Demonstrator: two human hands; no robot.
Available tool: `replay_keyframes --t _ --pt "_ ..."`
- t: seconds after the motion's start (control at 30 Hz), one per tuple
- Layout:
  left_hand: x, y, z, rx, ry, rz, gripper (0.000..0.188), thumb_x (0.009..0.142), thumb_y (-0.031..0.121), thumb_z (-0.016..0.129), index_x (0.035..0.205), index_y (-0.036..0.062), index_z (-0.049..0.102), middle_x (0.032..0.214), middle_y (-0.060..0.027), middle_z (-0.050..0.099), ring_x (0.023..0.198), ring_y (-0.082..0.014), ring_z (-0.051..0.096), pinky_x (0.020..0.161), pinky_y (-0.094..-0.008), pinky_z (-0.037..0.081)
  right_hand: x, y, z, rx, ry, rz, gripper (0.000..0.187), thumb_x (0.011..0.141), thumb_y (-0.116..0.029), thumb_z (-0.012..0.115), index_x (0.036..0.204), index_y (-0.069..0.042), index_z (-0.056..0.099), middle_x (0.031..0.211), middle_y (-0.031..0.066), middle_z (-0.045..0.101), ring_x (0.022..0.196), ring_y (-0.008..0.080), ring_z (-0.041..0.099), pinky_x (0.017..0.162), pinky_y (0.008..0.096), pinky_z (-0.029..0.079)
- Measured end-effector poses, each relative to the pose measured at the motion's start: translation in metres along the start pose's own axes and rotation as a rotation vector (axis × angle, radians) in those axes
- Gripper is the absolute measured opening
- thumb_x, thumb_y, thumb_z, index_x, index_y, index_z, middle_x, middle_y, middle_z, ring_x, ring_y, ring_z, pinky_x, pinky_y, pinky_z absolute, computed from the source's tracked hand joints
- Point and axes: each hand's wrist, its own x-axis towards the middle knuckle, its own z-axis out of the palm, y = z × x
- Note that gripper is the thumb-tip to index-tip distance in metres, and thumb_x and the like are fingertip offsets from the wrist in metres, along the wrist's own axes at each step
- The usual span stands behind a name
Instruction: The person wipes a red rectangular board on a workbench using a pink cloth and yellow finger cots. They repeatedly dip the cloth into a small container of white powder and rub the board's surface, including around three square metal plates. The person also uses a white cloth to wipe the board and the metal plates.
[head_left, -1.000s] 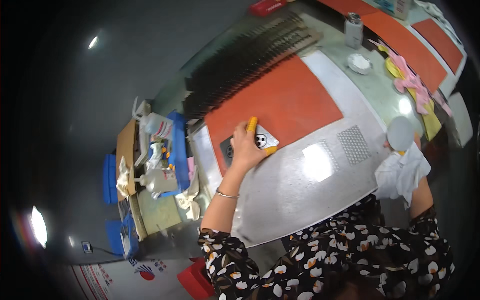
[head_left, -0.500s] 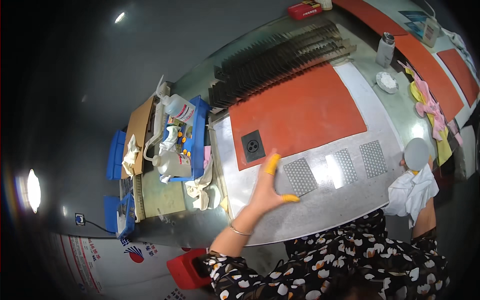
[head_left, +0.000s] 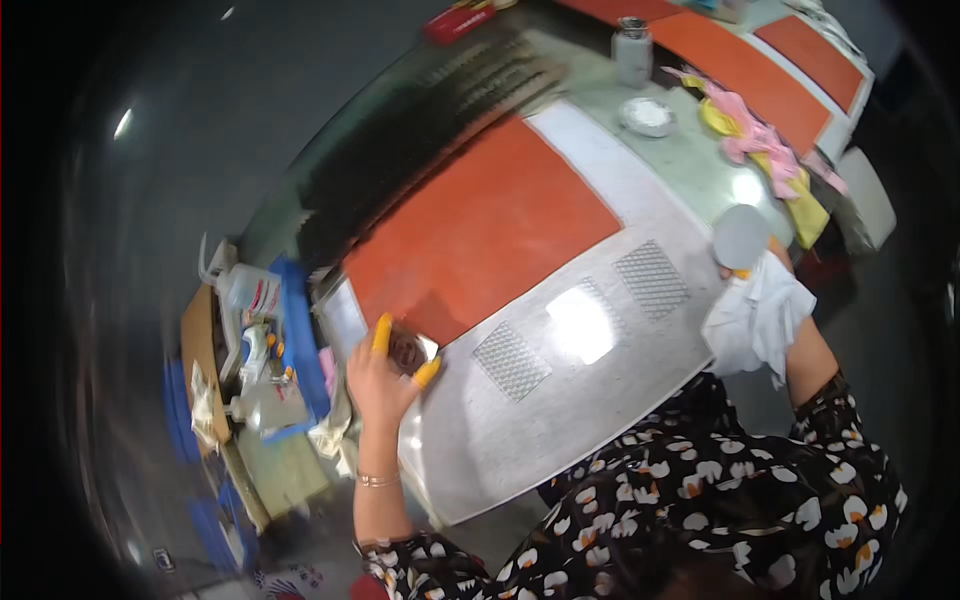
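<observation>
My left hand [head_left: 378,385], with yellow finger cots on thumb and a finger, grips a small dark square plate [head_left: 406,351] with a round pattern by its edges. The plate is tilted at the near left corner of the orange mat [head_left: 490,230], and a shadow falls beside it. In my right hand [head_left: 741,273] are a grey round disc [head_left: 741,237] and a white cloth [head_left: 762,315]; the cloth hides most of the fingers. Between the hands, patterned grey plates [head_left: 512,361] lie in a row on the shiny metal sheet [head_left: 500,440].
A long dark slotted rack [head_left: 400,160], blurred, runs along the mat's far side. Left stand a blue tray [head_left: 300,340] and plastic wash bottles [head_left: 272,405]. At the right are a metal-topped bottle [head_left: 632,55], a dish of white material [head_left: 648,117] and pink and yellow cloths [head_left: 750,135].
My left hand has moved onto the dark square plate and taken hold of it. The whole view has turned and shifted; my right hand still holds the disc and cloth.
</observation>
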Motion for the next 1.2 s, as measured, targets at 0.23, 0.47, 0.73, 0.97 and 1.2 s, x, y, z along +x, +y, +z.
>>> replay_keyframes --t 0.23,0.47,0.73,0.97,1.2 --pt "-0.105 0.037 0.003 -0.388 -0.008 -0.268 0.088 0.058 0.026 0.077 0.133 0.0068 0.034 0.126 -0.0157 0.041 0.12 -0.0277 0.037 0.099 -0.0395 0.031 0.011 -0.016 0.044 -0.459 0.044 0.014 0.025 0.087 -0.026 0.052 0.096 -0.003 0.054 0.085 0.0092 0.06 0.07 0.0226 0.059 0.064 0.0311 0.048" --pt "-0.066 0.178 0.032 -0.488 -0.182 0.029 0.064 0.063 0.017 0.072 0.117 -0.0034 0.046 0.12 -0.0192 0.048 0.106 -0.0359 0.046 0.089 -0.0443 0.036 0.019 -0.02 0.133 -1.764 -0.345 -0.119 0.034 0.079 -0.037 0.058 0.089 -0.005 0.057 0.073 0.0181 0.06 0.073 0.0345 0.059 0.067 0.0409 0.045" --pt "-0.024 0.262 0.06 -0.34 -0.345 0.118 0.051 0.067 0.026 0.069 0.104 -0.006 0.056 0.131 -0.0119 0.041 0.102 -0.0282 0.042 0.083 -0.0388 0.032 0.07 0.02 0.137 -1.866 -0.326 -0.278 0.036 0.075 -0.037 0.059 0.082 -0.002 0.06 0.066 0.019 0.061 0.066 0.0351 0.061 0.061 0.0433 0.046" --pt "-0.029 0.264 0.063 -0.303 -0.381 0.094 0.051 0.065 0.028 0.07 0.102 -0.0048 0.058 0.136 -0.0109 0.036 0.107 -0.0265 0.039 0.083 -0.039 0.03 0.055 0.025 0.136 -1.837 -0.277 -0.241 0.039 0.076 -0.039 0.059 0.078 0.0 0.06 0.06 0.0197 0.06 0.06 0.0356 0.061 0.057 0.0441 0.047" --pt "-0.033 0.262 0.068 -0.353 -0.378 0.098 0.055 0.064 0.028 0.07 0.107 -0.005 0.055 0.14 -0.0109 0.031 0.108 -0.029 0.037 0.085 -0.0423 0.028 0.038 0.024 0.132 -1.83 -0.261 -0.228 0.034 0.074 -0.034 0.061 0.073 0.001 0.058 0.06 0.0187 0.06 0.058 0.0344 0.061 0.054 0.0427 0.047"
